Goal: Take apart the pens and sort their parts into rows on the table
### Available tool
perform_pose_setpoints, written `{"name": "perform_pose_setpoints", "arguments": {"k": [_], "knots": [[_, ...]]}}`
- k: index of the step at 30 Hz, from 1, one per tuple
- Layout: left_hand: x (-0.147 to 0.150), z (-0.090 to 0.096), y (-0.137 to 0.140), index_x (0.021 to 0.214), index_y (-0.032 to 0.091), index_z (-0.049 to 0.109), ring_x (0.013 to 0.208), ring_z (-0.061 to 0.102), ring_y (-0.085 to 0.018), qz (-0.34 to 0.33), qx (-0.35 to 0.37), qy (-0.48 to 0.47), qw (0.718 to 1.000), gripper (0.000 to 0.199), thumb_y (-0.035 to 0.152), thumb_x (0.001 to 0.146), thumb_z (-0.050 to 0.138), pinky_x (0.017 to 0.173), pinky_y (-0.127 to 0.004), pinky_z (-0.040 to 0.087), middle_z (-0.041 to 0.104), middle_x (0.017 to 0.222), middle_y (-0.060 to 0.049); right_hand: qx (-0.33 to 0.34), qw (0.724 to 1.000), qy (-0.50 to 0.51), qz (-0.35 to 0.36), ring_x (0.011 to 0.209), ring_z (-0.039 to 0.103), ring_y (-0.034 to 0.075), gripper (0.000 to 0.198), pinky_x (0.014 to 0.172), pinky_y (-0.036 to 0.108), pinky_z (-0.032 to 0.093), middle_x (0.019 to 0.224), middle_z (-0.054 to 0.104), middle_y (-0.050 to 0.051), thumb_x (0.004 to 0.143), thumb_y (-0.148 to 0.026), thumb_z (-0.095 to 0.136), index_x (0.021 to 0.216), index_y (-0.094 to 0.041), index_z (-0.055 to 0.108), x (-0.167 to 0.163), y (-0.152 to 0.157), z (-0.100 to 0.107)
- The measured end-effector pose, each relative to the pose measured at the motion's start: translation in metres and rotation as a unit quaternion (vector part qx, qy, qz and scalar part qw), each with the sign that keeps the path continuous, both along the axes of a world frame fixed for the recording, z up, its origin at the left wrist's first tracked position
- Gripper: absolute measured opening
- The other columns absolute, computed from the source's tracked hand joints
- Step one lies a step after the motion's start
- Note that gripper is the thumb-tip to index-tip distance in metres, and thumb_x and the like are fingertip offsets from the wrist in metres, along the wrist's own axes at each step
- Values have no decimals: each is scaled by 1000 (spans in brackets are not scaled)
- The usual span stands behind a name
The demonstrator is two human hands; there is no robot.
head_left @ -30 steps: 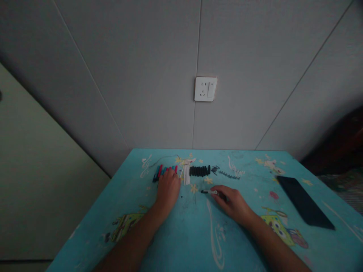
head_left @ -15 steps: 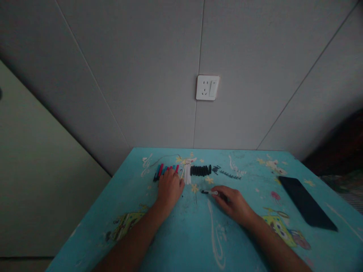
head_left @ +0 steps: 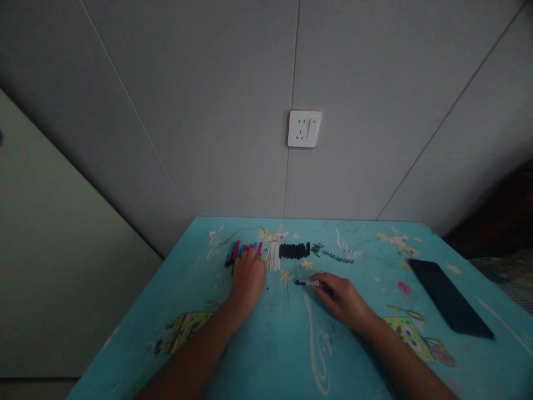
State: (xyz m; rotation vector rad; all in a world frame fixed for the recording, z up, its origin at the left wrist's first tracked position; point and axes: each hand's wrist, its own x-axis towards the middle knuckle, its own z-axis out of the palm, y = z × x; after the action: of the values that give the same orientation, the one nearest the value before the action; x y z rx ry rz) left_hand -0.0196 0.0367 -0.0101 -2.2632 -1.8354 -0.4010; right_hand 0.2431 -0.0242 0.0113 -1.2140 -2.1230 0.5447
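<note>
My left hand rests over a row of pink, blue and dark pen barrels, its fingertips among their near ends. Its thumb is tucked in, and whatever the fingers pinch is hidden. To its right lies a bundle of thin white sticks, like pen refills. Beside them a row of short black tubes lies side by side. Nearer me, my right hand is closed on a small black-and-white pen part, whose black end points left just over the table.
Tiny dark pieces and a line of small springs continue the row rightward. A dark flat slab lies on the right of the blue patterned table. A wall with a socket stands behind.
My left thumb has drawn in toward the fingers, away from the white sticks. My right hand holds the pen part in nearly the same place.
</note>
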Motion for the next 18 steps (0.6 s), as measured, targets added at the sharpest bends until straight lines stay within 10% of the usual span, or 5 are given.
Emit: {"name": "perform_pose_setpoints", "arguments": {"k": [18], "knots": [[4,7,-4,87,15,67,105,50,-29,15,-8,-11,1000,20,27,87,51,88,-42,41,59,106,-13,-7,1000,-8,7,75,64,15,23,70,25,51,93,70,4,96,-34,50,111,-23,63,0,0,0]]}}
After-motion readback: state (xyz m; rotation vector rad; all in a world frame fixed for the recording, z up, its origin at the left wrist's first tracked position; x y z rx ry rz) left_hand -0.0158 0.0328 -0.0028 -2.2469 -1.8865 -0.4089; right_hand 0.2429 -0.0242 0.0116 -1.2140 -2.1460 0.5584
